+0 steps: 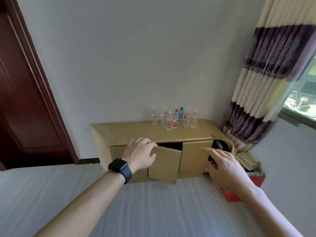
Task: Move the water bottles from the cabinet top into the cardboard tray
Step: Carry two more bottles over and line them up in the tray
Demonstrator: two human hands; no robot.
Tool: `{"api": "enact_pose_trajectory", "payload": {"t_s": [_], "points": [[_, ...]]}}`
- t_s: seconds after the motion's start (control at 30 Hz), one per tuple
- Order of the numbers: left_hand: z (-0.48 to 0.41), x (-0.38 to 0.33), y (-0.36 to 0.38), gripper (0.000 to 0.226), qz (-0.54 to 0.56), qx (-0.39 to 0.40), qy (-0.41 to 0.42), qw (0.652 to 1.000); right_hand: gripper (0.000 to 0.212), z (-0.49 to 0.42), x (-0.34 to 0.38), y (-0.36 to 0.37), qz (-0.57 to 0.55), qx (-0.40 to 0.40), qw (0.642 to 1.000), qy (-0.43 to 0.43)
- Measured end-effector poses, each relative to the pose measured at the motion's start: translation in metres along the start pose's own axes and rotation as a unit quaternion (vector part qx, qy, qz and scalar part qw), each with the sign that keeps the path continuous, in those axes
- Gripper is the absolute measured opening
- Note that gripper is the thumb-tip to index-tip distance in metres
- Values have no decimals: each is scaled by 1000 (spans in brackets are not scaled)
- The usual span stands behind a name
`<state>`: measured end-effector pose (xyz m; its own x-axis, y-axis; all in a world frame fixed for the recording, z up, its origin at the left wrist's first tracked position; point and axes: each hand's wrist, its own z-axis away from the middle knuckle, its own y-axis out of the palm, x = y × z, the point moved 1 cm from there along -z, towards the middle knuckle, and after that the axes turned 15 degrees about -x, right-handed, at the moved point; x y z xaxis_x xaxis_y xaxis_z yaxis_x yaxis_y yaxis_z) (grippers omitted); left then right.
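Several clear water bottles stand upright in a cluster at the back of the tan cabinet top, against the wall. One has a red cap and one a blue cap. My left hand, with a dark watch on the wrist, grips the top edge of a cabinet door that hangs partly open and tilted. My right hand hovers in front of the right door with fingers spread, holding nothing. No cardboard tray is in view.
A dark red wooden door stands at the left. A striped curtain hangs at the right beside a window. A red box with folded papers sits on the floor right of the cabinet. A dark object rests by the cabinet's right end.
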<state>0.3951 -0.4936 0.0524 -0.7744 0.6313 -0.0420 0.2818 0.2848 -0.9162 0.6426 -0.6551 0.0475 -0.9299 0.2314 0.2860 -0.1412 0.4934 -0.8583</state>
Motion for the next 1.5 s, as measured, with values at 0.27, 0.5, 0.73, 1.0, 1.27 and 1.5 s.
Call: {"api": "enact_pose_trajectory", "payload": {"t_s": [0.27,0.5,0.73,1.0,1.27,1.5], "points": [[-145,52,106,41,6,45,-34,998,47,-173,-42,106,-20,40,999,-11],[-277,102,158,43,-22,50,-91,994,50,-340,-67,180,-45,70,996,-29],[-393,167,256,45,-27,96,-111,989,53,-455,-89,289,-56,121,991,-22],[-549,267,430,53,37,204,-109,972,63,-576,-105,458,-64,193,972,120],[-682,335,526,69,128,259,-144,946,78,-669,-98,553,-100,179,948,245],[-739,340,603,68,175,277,-63,943,58,-701,-100,617,-90,147,926,335]]}}
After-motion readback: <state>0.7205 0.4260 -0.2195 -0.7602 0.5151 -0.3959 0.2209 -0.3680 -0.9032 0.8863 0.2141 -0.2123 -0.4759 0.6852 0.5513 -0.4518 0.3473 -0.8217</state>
